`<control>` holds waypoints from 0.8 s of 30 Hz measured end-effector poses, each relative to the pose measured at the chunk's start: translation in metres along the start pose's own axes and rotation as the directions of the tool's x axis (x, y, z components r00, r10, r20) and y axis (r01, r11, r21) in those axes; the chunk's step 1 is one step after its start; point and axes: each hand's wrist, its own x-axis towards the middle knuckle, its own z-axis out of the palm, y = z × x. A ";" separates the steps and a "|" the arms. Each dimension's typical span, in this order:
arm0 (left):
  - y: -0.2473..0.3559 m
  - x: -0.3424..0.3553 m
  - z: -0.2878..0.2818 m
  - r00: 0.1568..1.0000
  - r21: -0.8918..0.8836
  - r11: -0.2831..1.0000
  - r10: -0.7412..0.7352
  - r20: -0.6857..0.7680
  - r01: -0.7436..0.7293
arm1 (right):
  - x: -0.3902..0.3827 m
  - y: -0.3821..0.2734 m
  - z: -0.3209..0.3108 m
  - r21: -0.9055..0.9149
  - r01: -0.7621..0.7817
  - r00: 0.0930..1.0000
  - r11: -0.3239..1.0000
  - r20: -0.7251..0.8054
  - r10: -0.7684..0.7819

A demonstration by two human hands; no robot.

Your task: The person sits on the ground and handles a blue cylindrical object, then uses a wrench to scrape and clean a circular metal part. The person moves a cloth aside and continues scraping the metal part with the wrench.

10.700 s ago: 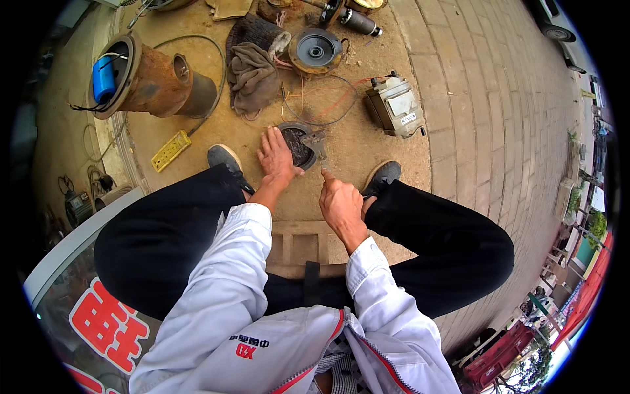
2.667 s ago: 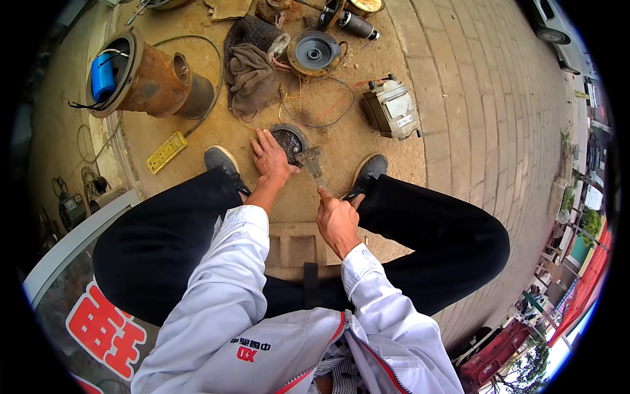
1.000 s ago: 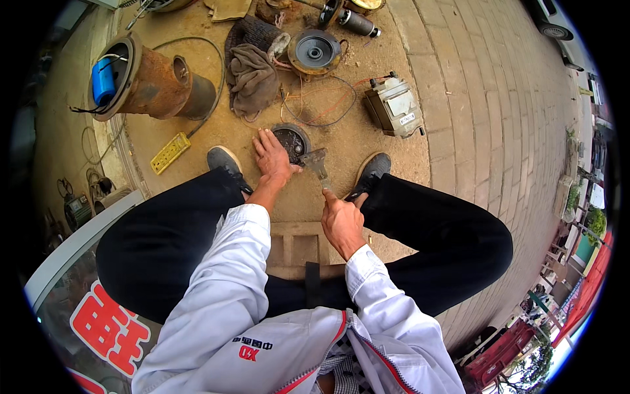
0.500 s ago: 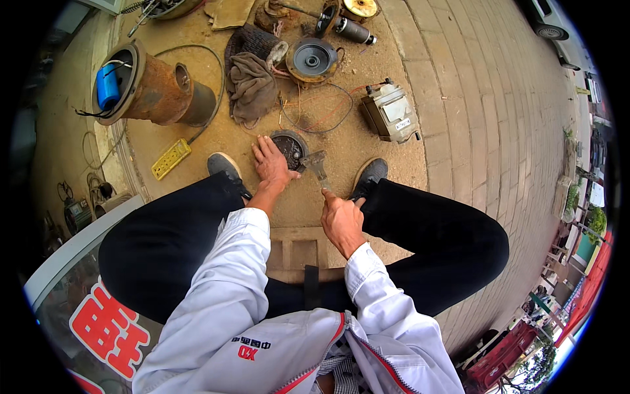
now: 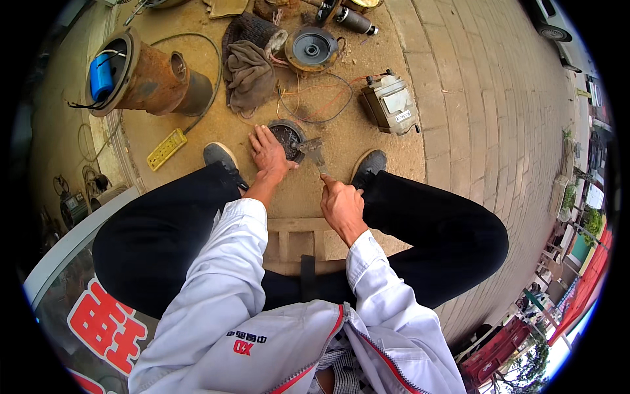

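Note:
A round dark metal part, shaped like a shallow cup with a raised rim, lies on the ground between my feet. My left hand braces it, fingers stretched along its left side and thumb at its near edge. In my right hand is the handle of a short hammer-like metal tool with a broad, worn head. That head reaches the right side of the cup, close to a small light-coloured piece at the rim. Whether the two touch, I cannot tell.
Rusty pump casing with a blue cylinder stands left, above a yellow power strip. Further off lie a brown rag, a round pump part and loose wires. A boxy grey device sits on the right.
The whole view has shifted slightly, with the ground things sitting a little higher in the picture. Both hands keep nearly the same place at the round metal part.

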 end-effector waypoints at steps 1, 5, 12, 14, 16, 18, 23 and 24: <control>-0.002 0.007 -0.010 1.000 0.005 1.000 0.009 -0.025 -0.008 | -0.001 0.000 0.003 -0.034 0.006 1.000 0.999 0.001 -0.006; 0.005 0.007 -0.011 0.999 -0.004 1.000 -0.006 -0.042 0.006 | -0.016 0.002 0.012 -0.054 -0.035 0.998 0.998 0.049 0.037; 0.012 0.003 -0.018 0.998 -0.054 0.997 -0.060 0.034 0.062 | -0.009 -0.001 0.011 -0.001 -0.066 0.995 0.998 0.072 0.066; 0.011 0.006 -0.010 0.998 -0.043 0.997 -0.066 0.013 0.066 | -0.010 0.000 0.010 -0.001 -0.061 0.997 0.998 0.056 0.061; 0.012 0.008 -0.010 0.997 -0.030 0.997 -0.071 0.012 0.071 | -0.012 -0.005 0.004 -0.004 -0.045 0.997 0.999 0.067 0.045; 0.011 0.009 -0.013 0.997 -0.002 0.998 -0.067 0.033 0.067 | -0.014 -0.005 0.001 0.008 -0.041 0.997 0.999 0.069 0.041; 0.005 -0.006 -0.041 0.991 0.102 0.995 0.001 0.134 -0.015 | -0.024 0.002 0.004 0.041 -0.013 1.000 0.999 0.027 0.012; 0.001 -0.011 -0.054 0.987 0.085 0.996 -0.005 0.158 -0.009 | -0.026 0.000 0.004 0.057 -0.006 1.000 0.998 0.020 0.005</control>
